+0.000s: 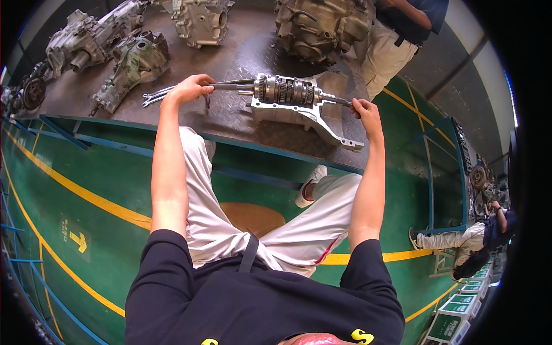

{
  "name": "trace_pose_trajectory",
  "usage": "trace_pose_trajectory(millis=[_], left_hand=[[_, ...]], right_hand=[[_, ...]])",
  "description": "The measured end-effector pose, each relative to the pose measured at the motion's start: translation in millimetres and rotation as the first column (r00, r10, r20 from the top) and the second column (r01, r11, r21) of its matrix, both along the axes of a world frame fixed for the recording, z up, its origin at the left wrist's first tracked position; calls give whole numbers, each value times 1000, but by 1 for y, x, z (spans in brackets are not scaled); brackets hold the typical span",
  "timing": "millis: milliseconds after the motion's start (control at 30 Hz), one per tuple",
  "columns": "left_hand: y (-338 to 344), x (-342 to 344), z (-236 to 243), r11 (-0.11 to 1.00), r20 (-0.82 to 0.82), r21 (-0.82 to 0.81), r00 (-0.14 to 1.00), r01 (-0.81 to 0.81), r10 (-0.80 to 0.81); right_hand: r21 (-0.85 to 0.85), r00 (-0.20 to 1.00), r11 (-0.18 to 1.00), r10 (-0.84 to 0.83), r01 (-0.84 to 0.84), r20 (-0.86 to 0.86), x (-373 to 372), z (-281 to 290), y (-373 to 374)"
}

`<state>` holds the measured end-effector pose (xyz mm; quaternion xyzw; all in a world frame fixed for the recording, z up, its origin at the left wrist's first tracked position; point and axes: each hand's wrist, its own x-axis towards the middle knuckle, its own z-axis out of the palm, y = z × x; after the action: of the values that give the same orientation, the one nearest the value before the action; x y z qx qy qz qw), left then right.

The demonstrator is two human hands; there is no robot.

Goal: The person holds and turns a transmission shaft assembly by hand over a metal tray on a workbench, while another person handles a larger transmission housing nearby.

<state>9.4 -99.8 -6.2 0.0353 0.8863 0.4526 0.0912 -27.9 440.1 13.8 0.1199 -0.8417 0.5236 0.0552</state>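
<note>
A gear shaft assembly [290, 92] with several toothed gears lies along an opened aluminium gearbox housing [293, 115] on the table. My left hand [191, 89] grips the long left end of the shaft, thumb and fingers closed round it. At the other side, my right hand [366, 112] pinches the shaft's thin right end between thumb and fingers. Both arms reach forward over my knees. Beside my left hand, a pair of wrenches [154, 99] rests on the table; my wrist hides part of them. How the shaft's underside meets the housing is hidden.
The metal table [230, 129] has a blue frame. A dirty gearbox casing [135, 66], a long transmission [95, 34], a pale housing [201, 22] and a large brown transmission [322, 29] stand farther back. A person [397, 40] stands at the far right; another person [483, 236] works beyond.
</note>
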Motion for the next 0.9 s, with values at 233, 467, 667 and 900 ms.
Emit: trace_pose_trajectory(millis=[233,467,667,900], left_hand=[[6,-5,2,999,26,-26,999,-25,26],[9,-8,-2,998,-10,-28,998,-64,64],[5,-15,-8,998,7,-8,998,-66,66],[13,-16,-8,991,42,-102,995,-91,95]], right_hand=[[-13,999,1000,-15,15,29,-4,-3,-1],[-4,998,999,-32,33,51,-4,-2,-2],[10,996,998,-60,59,65,-6,-3,-2],[-17,966,980,-192,198,174,-5,-2,-13]])
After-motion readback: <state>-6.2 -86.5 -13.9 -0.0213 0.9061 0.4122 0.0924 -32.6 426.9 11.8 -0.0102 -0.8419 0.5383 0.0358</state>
